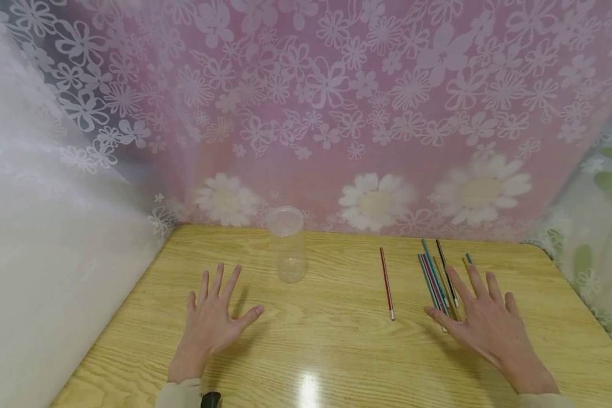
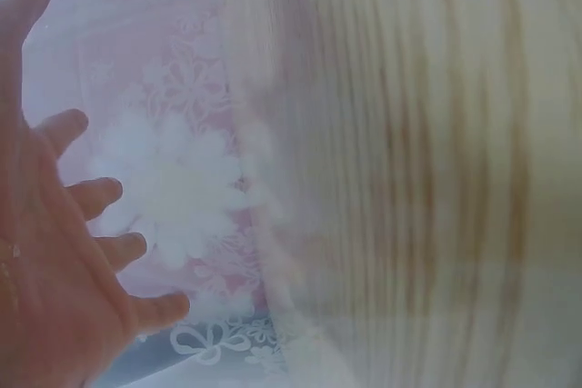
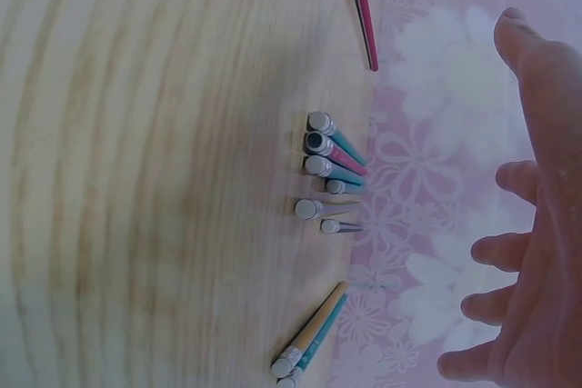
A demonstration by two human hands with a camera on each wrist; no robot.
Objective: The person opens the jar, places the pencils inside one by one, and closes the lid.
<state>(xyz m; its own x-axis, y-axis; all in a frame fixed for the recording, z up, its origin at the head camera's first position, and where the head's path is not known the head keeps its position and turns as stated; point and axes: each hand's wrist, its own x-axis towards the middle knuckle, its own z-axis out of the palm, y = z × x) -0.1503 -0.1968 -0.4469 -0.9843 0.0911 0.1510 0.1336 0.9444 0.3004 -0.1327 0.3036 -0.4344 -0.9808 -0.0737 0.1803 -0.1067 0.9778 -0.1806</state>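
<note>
While the desk fills the lower frame, the left hand at lower left and right hand at lower right spread wide, holding nothing. The clear plastic jar, upright just left of centre, should be light, slick and dentable — grip it mid-wall. The pencils at right, like the lone red pencil, look light and stiff — pinch mid-shaft.

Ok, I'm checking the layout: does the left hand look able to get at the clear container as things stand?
Likely yes: the left hand is spread and holds nothing, the clear container stands upright ahead and to its right, and no other object shows between them.
</note>
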